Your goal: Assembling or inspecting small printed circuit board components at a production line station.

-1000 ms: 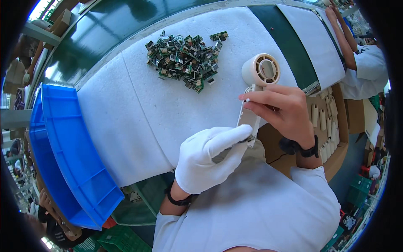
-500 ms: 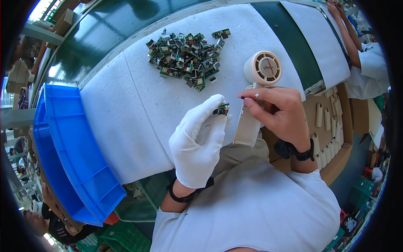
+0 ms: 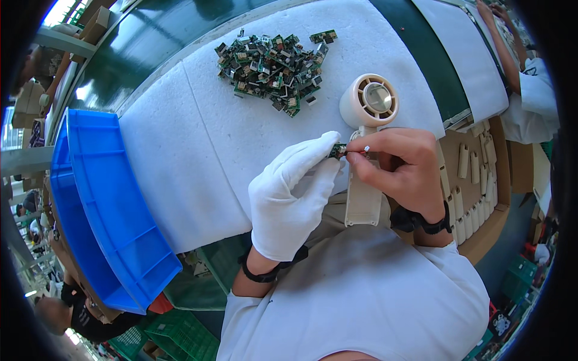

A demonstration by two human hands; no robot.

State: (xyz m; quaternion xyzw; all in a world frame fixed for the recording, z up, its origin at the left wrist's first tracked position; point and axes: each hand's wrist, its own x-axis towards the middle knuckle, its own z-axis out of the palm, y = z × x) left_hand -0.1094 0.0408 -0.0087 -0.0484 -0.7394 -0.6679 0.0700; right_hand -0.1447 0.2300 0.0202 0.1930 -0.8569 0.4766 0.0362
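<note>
Small circuit board [image 3: 338, 150]: mostly hidden between the two hands; only a green sliver with dark parts shows. Detail on it cannot be made out.

Left hand [image 3: 293, 195], in a white glove: fingers closed on the board's left end, thumb and forefinger pinching it. Right hand [image 3: 400, 167], bare: fingers narrow, pinched on the board's right end, a small pale spot at the fingertip. Board is held just above the near edge of the tabletop, over the handle of a cream handheld fan [image 3: 367, 120].

Fan: round grille head lies on the white foam sheet [image 3: 198, 150]; handle runs toward the person past the near edge, its middle covered by the right hand.

Heap of small green circuit boards [image 3: 271, 63]: toward the far edge of the foam sheet, well apart from the hands.

Blue plastic bin [image 3: 96, 204]: at the left edge of the tabletop, partly cut off by the dark rim.

Brown cardboard tray [image 3: 475, 180] of cream parts: beyond the right edge, partly behind the right forearm.

Another person's arm [image 3: 512, 54]: far right corner, blurred.
</note>
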